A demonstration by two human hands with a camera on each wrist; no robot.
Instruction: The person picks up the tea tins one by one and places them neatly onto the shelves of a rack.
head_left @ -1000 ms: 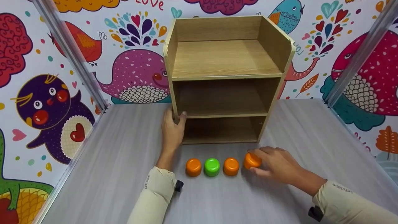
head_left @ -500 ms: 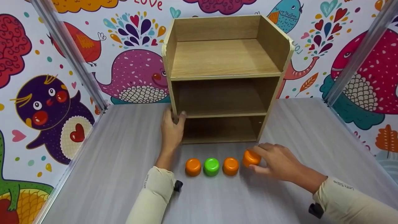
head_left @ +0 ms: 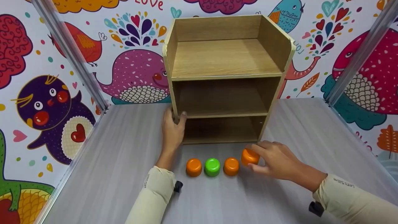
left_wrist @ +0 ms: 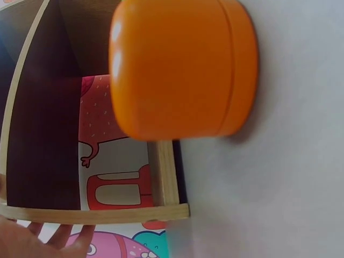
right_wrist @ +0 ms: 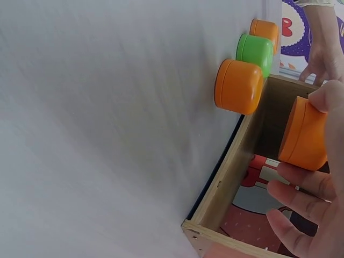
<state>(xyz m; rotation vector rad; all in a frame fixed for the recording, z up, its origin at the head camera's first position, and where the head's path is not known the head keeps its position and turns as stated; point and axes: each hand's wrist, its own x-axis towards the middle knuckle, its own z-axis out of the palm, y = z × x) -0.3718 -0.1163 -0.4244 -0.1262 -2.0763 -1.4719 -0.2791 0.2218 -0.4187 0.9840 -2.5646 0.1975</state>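
My left hand (head_left: 174,129) grips the left side panel of a small wooden shelf (head_left: 225,76), with the thumb round its front edge. In the left wrist view its fingertips show along the panel. With thumb and fingers, my right hand (head_left: 278,158) pinches a rounded orange plastic tub (head_left: 250,156) with a seam near its base. The right wrist view shows this tub (right_wrist: 305,135) tilted and raised off the tabletop. To its left stand a second orange tub (head_left: 231,166), a green tub (head_left: 212,167) and another orange tub (head_left: 194,167), in a row before the shelf.
The shelf has a top tray and two open compartments, and stands on a grey tabletop (head_left: 124,174). Printed cartoon walls (head_left: 136,76) enclose the back and sides, with metal posts (head_left: 73,59) at the corners.
My right hand has moved slightly up and left with the orange tub, lifting it a little. The left hand, the shelf and the other tubs stay put.
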